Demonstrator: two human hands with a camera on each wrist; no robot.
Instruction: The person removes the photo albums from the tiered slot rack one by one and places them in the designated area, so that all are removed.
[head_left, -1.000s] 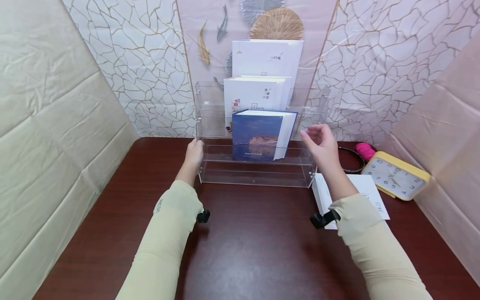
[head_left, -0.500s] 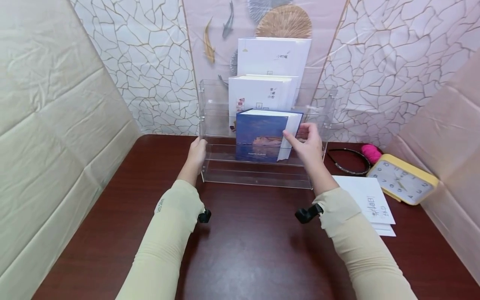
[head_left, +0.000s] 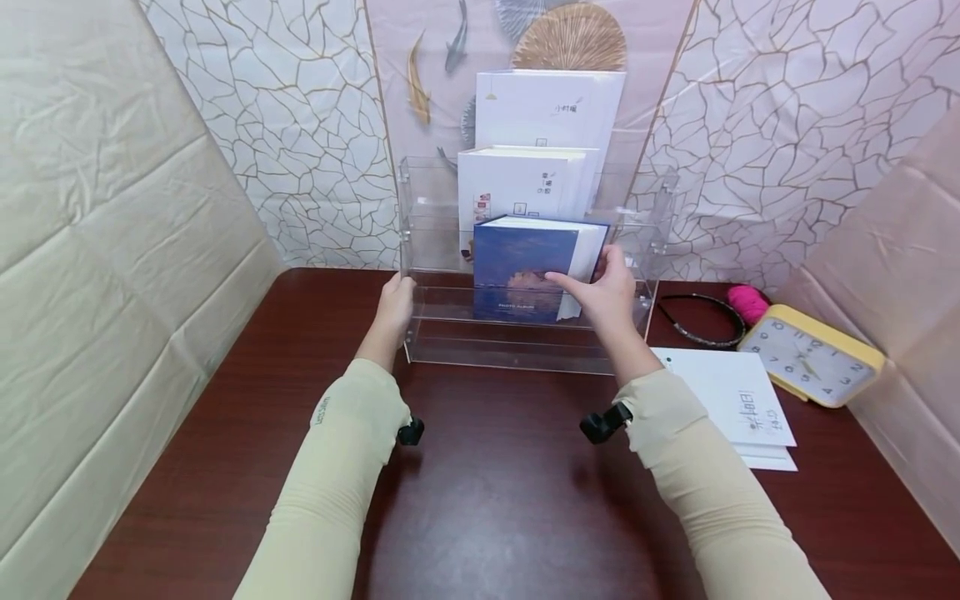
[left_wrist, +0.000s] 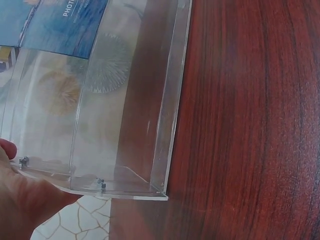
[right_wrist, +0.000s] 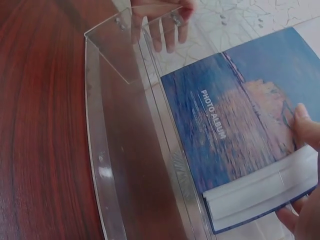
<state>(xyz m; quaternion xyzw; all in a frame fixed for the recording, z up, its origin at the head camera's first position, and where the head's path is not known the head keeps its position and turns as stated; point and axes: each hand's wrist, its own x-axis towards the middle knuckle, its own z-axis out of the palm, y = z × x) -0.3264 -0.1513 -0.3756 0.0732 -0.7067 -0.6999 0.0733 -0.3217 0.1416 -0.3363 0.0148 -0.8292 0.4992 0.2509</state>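
Observation:
A clear acrylic tiered rack (head_left: 510,354) stands at the back of the table. On its lowest tier in use leans a blue photo album (head_left: 517,258) with a sea picture on its cover. My right hand (head_left: 603,296) grips the album's right side, thumb on the front cover and fingers behind, also seen in the right wrist view (right_wrist: 305,135). My left hand (head_left: 393,308) holds the rack's left side panel; in the left wrist view its thumb is over the panel edge. Behind the album, a white album (head_left: 510,183) and a taller white album (head_left: 540,100) stand on higher tiers.
Right of the rack, white albums or books (head_left: 727,396) lie flat on the table. Beyond them are a black headband (head_left: 701,342), a pink ball of yarn (head_left: 747,303) and a yellow clock (head_left: 813,354). Fabric-covered walls enclose the table's back and sides.
My right hand has moved left from beside the rack to the blue album and now pinches its right side. My left hand stays on the rack's side panel.

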